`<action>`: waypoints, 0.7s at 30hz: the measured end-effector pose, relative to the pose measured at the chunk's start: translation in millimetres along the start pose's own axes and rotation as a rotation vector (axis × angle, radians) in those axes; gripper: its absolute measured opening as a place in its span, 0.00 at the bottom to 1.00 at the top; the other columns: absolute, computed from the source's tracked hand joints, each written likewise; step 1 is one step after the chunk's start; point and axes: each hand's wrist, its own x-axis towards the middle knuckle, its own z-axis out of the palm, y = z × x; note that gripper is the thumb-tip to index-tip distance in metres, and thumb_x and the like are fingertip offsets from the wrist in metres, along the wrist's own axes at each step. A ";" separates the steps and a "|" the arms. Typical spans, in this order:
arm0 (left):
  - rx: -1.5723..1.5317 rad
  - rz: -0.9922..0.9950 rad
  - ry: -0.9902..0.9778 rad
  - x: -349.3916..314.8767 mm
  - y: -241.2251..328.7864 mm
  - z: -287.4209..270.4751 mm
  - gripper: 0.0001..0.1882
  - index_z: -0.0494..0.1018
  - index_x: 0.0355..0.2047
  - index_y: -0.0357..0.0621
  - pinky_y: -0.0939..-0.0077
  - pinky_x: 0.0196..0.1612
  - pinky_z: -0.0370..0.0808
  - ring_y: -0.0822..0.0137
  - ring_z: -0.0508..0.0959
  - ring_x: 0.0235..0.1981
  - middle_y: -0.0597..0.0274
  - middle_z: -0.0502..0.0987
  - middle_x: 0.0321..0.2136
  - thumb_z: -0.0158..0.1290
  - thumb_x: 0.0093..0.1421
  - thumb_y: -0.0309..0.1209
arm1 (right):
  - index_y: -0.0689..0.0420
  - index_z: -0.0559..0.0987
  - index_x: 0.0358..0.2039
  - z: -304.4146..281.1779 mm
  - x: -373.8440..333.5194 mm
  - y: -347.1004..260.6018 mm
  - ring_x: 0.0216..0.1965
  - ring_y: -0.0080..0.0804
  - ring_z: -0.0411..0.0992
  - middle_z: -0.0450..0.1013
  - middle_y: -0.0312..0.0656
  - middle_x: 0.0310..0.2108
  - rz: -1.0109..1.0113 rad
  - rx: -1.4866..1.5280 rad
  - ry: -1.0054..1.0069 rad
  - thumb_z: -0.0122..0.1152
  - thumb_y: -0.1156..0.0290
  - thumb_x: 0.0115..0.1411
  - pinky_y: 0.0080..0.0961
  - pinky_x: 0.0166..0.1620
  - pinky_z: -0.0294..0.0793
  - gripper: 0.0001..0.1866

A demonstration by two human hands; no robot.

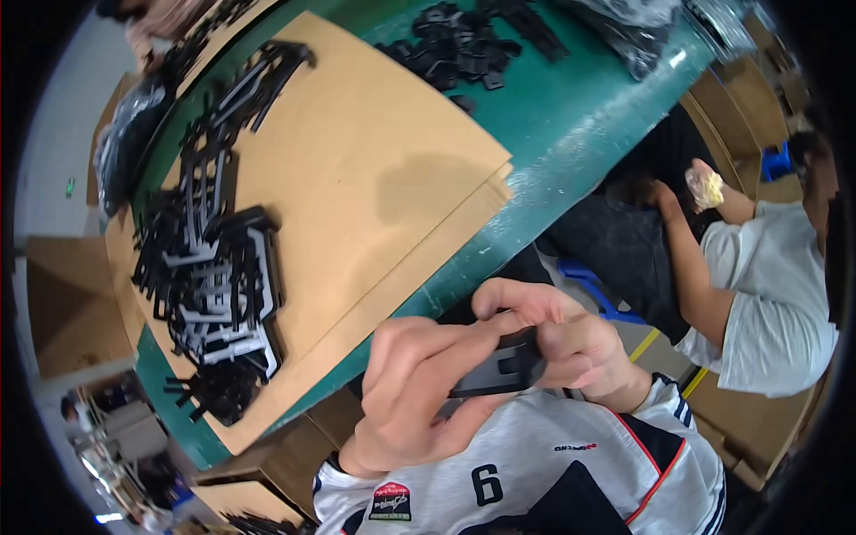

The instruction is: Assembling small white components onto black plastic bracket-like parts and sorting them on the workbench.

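Close in front of my chest, both hands hold a black plastic part (pixel 504 367) with a raised tab and a rectangular notch. My left hand (pixel 419 379) grips its left side, thumb below and fingers over the top. On the other end, the thumb and curled fingers of my right hand (pixel 575 343) pinch the part. Its far side is hidden by my fingers. On the table beyond lie many similar-coloured black plastic frame parts (pixel 214 294), piled along the left of a cardboard sheet (pixel 374 143).
The sheet rests on a green table (pixel 571 134). Small black pieces (pixel 455 45) are heaped at the far side, near clear plastic bags (pixel 633 36). To the right sits another person (pixel 758 285) in light shirt and dark trousers. Cardboard boxes (pixel 71 303) stand left.
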 end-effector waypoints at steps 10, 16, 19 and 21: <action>0.043 0.008 0.045 -17.4 -8.7 -4.6 0.19 0.76 0.35 0.39 0.75 0.34 0.68 0.65 0.69 0.30 0.60 0.75 0.32 0.63 0.40 0.26 | 0.68 0.60 0.51 -15.9 1.2 9.4 0.10 0.12 0.54 0.69 0.56 0.43 -0.139 -0.131 0.063 0.53 0.82 0.57 0.05 0.10 0.50 0.21; 0.030 0.024 0.093 -20.8 -16.3 3.4 0.20 0.76 0.35 0.40 0.75 0.35 0.68 0.66 0.69 0.29 0.59 0.76 0.33 0.65 0.38 0.27 | 0.68 0.60 0.51 -13.9 4.0 5.9 0.09 0.11 0.53 0.70 0.56 0.43 -0.071 0.040 0.026 0.53 0.81 0.58 0.05 0.10 0.49 0.21; -0.043 0.032 0.129 -21.5 -25.4 8.4 0.20 0.76 0.36 0.39 0.75 0.35 0.68 0.65 0.69 0.30 0.60 0.75 0.34 0.63 0.39 0.26 | 0.68 0.60 0.51 -17.1 3.8 8.1 0.09 0.11 0.54 0.70 0.56 0.43 -0.048 0.163 -0.018 0.52 0.82 0.59 0.06 0.10 0.49 0.21; -0.107 0.050 0.157 -24.3 -29.4 11.7 0.20 0.76 0.38 0.37 0.74 0.35 0.68 0.64 0.68 0.30 0.61 0.74 0.35 0.61 0.41 0.26 | 0.68 0.60 0.51 -17.6 4.0 9.3 0.09 0.11 0.54 0.70 0.56 0.43 -0.034 0.291 -0.072 0.52 0.82 0.59 0.06 0.10 0.49 0.20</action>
